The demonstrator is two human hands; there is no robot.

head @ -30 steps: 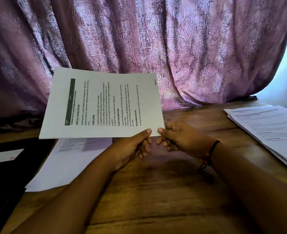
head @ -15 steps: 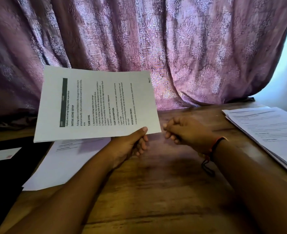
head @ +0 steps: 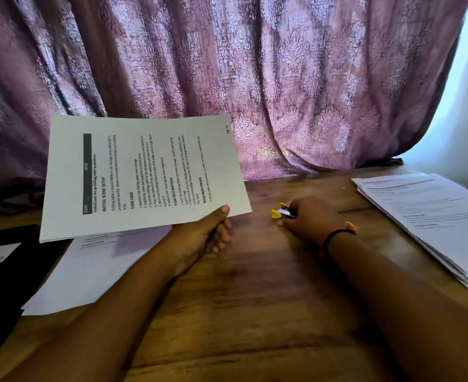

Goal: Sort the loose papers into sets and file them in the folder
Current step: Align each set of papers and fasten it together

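I judge the job partly done. My left grip (head: 199,238) pinches one sorted set of papers (head: 144,175) above the tabletop's (head: 254,299) left side, and my right grip (head: 310,219) curls round a yellow stapler (head: 281,213) mid-tabletop. A thick stack (head: 434,216) at the right edge looks unsorted. I see nothing filed yet — the dark shape (head: 7,271) at the left edge may be the folder.

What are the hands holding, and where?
The left hand pinches the printed sheets at their near right corner; the right hand grips the yellow stapler by its right end, on the table.
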